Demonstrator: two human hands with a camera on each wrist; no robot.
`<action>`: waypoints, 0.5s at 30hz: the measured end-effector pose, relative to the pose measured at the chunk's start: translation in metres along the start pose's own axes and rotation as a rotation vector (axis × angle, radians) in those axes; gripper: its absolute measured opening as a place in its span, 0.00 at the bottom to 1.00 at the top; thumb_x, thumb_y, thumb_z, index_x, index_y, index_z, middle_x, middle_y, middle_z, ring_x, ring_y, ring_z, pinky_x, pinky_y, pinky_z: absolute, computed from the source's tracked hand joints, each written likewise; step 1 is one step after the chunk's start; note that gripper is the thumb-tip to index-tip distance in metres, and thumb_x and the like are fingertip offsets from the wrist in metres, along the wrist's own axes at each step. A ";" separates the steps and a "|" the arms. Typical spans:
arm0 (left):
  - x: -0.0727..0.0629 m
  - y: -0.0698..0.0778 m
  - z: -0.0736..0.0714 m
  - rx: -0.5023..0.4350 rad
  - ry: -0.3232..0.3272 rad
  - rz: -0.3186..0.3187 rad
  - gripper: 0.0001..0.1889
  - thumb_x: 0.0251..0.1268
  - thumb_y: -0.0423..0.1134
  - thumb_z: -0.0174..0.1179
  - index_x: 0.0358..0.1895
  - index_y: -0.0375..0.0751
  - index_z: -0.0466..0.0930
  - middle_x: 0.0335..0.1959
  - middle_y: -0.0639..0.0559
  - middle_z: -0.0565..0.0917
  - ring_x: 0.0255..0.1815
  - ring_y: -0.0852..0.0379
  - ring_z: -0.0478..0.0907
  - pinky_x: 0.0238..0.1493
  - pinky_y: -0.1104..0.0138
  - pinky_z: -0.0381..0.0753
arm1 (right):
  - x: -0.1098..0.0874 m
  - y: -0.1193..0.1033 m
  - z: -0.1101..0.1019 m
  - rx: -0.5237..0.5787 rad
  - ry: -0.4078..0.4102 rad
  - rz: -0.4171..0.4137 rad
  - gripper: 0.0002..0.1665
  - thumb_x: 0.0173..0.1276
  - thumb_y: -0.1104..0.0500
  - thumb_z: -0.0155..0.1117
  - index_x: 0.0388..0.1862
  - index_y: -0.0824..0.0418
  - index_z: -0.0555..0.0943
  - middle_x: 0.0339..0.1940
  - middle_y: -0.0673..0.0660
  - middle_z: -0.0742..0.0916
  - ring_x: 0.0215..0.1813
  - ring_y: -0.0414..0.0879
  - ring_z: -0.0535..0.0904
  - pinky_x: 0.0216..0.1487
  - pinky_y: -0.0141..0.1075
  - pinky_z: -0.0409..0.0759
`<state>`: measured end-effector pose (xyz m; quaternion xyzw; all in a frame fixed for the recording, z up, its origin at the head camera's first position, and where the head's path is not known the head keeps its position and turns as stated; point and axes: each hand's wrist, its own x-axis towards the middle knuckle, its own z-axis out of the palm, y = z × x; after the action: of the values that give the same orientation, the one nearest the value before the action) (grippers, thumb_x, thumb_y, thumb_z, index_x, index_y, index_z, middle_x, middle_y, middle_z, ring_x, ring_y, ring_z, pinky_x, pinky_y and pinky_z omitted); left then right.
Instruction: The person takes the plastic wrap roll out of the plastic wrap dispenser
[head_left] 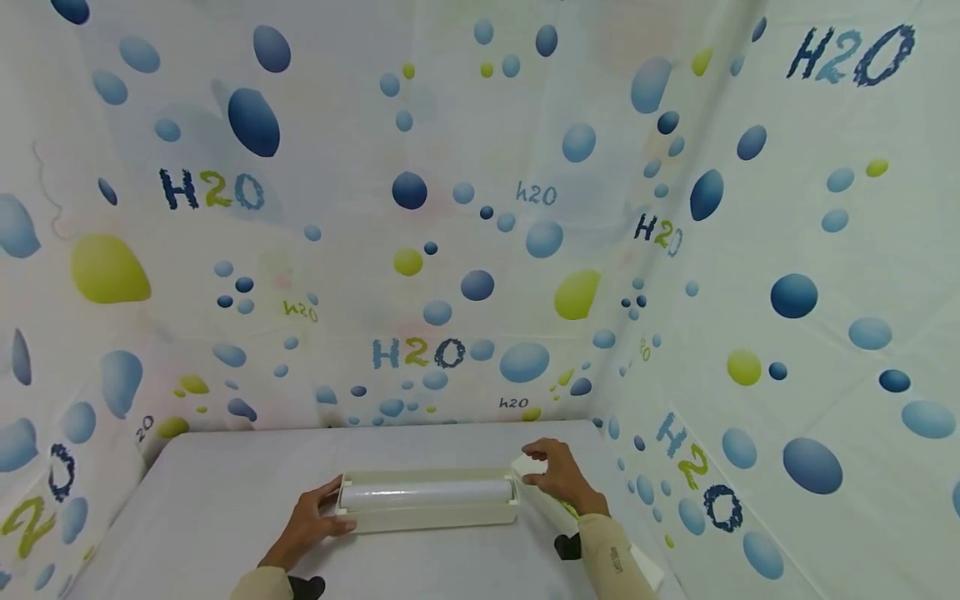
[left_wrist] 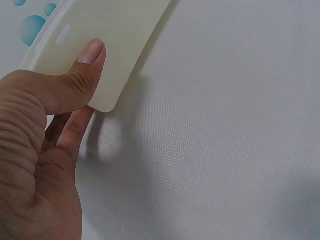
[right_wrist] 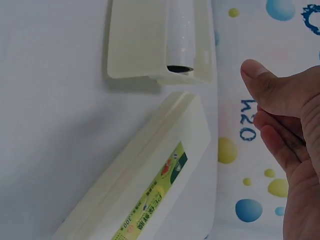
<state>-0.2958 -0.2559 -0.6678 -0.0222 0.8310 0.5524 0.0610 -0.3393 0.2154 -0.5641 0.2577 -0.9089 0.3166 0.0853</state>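
A cream plastic cling film dispenser (head_left: 435,520) stands uncovered on the white table, with a shiny roll of cling film (head_left: 427,493) lying lengthwise inside. My left hand (head_left: 311,517) grips its left end; in the left wrist view the thumb (left_wrist: 90,65) presses on the front flap and the fingers go underneath. Beyond the right end lies a long cream cover (right_wrist: 192,122) with a green and yellow label (right_wrist: 152,192). My right hand (head_left: 558,477) hovers by the cover's far end, its fingers loosely bent and apart from the thumb, holding nothing.
White cloth covers the table (head_left: 202,500). Behind it and on both sides hang white sheets (head_left: 337,275) printed with blue and green drops and H2O lettering. Black straps or mounts (head_left: 568,547) show near both wrists.
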 end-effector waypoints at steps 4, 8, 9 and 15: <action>0.000 0.000 0.000 0.001 -0.003 -0.021 0.58 0.50 0.32 0.85 0.84 0.29 0.59 0.80 0.24 0.69 0.84 0.21 0.61 0.84 0.31 0.55 | 0.001 -0.003 0.006 0.029 -0.031 0.031 0.24 0.59 0.71 0.84 0.55 0.71 0.88 0.52 0.66 0.92 0.52 0.64 0.87 0.58 0.54 0.89; 0.000 0.000 0.001 -0.004 -0.002 -0.024 0.58 0.50 0.31 0.85 0.84 0.29 0.59 0.81 0.24 0.69 0.84 0.21 0.60 0.85 0.31 0.54 | 0.001 -0.005 0.012 0.045 -0.048 0.013 0.23 0.59 0.71 0.83 0.54 0.72 0.88 0.52 0.68 0.92 0.51 0.66 0.86 0.58 0.56 0.88; 0.000 0.000 0.001 -0.002 -0.003 -0.016 0.58 0.50 0.31 0.85 0.84 0.28 0.59 0.80 0.23 0.69 0.84 0.21 0.60 0.84 0.30 0.54 | 0.001 -0.006 0.014 0.049 -0.050 0.002 0.24 0.58 0.71 0.83 0.54 0.73 0.88 0.52 0.70 0.92 0.51 0.66 0.86 0.57 0.57 0.88; 0.000 -0.003 0.001 -0.014 0.014 0.009 0.58 0.46 0.32 0.86 0.83 0.28 0.61 0.78 0.23 0.72 0.83 0.20 0.62 0.84 0.29 0.54 | 0.003 -0.006 0.030 0.072 -0.080 0.013 0.25 0.59 0.71 0.83 0.56 0.74 0.88 0.53 0.72 0.91 0.51 0.65 0.85 0.58 0.59 0.86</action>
<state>-0.2950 -0.2556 -0.6708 -0.0231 0.8277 0.5582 0.0524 -0.3383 0.1921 -0.5839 0.2671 -0.9013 0.3390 0.0376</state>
